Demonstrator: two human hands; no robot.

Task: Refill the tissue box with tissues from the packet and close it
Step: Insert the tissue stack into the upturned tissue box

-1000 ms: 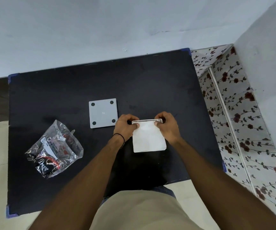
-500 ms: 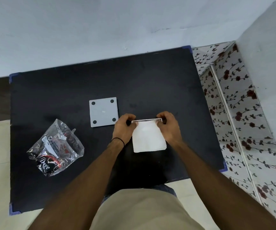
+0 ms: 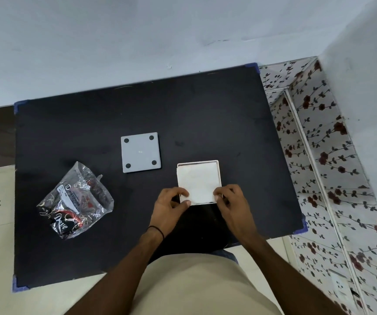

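Note:
The white tissue box point(image 3: 219, 171) stands open on the black table, right of the middle. A stack of white tissues point(image 3: 197, 181) lies flat in it and fills it. My left hand point(image 3: 171, 205) pinches the stack's near left corner, thumb on top. My right hand point(image 3: 231, 200) has its fingertips on the near right corner, at the box rim. The grey square lid point(image 3: 141, 152), with a black dot in each corner, lies flat to the left of the box. The crumpled clear tissue packet point(image 3: 75, 201) lies further left, apart from both hands.
The black table point(image 3: 205, 114) has blue corner guards and stands against a pale wall. A floral-papered wall panel point(image 3: 319, 178) runs along its right side. Pale floor shows on the left and in front.
Both hands have moved from the far edge of the tissues to the near edge. The tissue stack, tilted before, now lies flat in the box.

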